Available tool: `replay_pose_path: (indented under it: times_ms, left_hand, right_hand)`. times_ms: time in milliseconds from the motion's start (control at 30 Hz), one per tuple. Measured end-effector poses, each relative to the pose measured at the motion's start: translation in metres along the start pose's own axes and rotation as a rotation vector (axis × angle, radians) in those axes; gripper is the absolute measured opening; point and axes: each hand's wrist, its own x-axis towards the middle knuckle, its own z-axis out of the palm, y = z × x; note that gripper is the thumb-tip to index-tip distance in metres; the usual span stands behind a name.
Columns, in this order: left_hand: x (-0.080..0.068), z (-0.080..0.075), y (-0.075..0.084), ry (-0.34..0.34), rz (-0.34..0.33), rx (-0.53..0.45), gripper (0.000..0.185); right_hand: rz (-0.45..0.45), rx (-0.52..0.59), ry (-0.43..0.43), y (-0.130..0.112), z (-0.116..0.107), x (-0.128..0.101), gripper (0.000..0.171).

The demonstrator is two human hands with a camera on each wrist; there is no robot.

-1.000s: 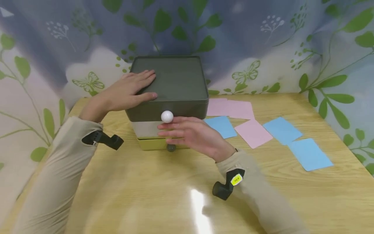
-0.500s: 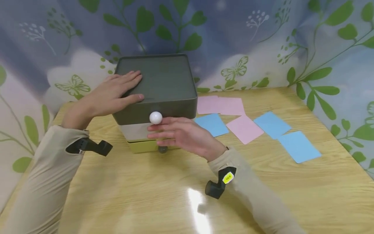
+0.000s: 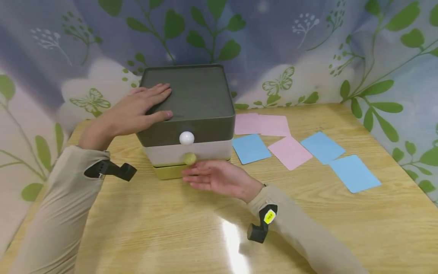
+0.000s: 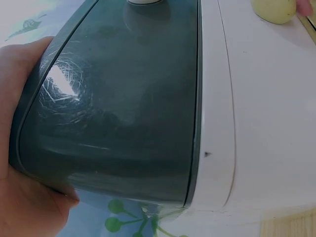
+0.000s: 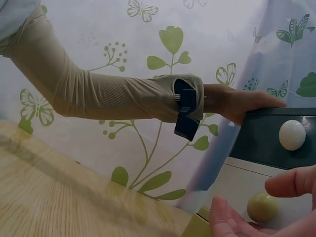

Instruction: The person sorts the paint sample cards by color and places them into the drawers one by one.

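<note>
A small three-drawer box (image 3: 191,99) stands at the table's back. Its top drawer is dark grey with a white knob (image 3: 186,138). The middle drawer is cream with a yellow-green knob (image 3: 189,158), and the bottom drawer (image 3: 165,172) is yellow-green. My left hand (image 3: 150,104) lies flat on the box's top, fingers straight. My right hand (image 3: 202,178) hovers in front of the bottom drawer, just under the yellow-green knob, fingers loose and holding nothing. It hides the bottom drawer's knob. The right wrist view shows my right hand's fingers (image 5: 291,183) close to the yellow-green knob (image 5: 261,206).
Right of the box, pink cards (image 3: 261,124) (image 3: 290,152) and blue cards (image 3: 251,148) (image 3: 322,146) (image 3: 354,173) lie flat on the wooden table (image 3: 178,228). A leaf-printed curtain (image 3: 308,57) closes off the back and sides.
My right hand has dropped from the middle drawer's front to the bottom drawer, uncovering the yellow-green knob and covering the dark one. The left hand stays on the box.
</note>
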Motion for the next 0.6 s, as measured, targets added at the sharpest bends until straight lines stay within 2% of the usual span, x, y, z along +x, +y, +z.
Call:
replay_pose_path:
  times_ms: [133,333,467,600]
  left_hand:
    - [-0.001,0.000,0.001,0.010,0.008,0.001,0.074]
    - [-0.001,0.000,0.000,0.023,0.015,-0.012,0.073]
    - [-0.002,0.000,0.002,0.025,0.009,-0.005,0.073]
    - [-0.003,-0.001,0.004,0.023,-0.006,0.005,0.072]
  right_hand:
    - [-0.009,0.044,-0.030,-0.001,0.000,0.009,0.021]
    - [-0.010,-0.006,-0.029,0.002,-0.006,0.017,0.024]
    - [-0.054,-0.025,-0.051,0.009,-0.011,0.023,0.032]
    - [-0.110,-0.007,-0.112,0.012,-0.011,0.026,0.040]
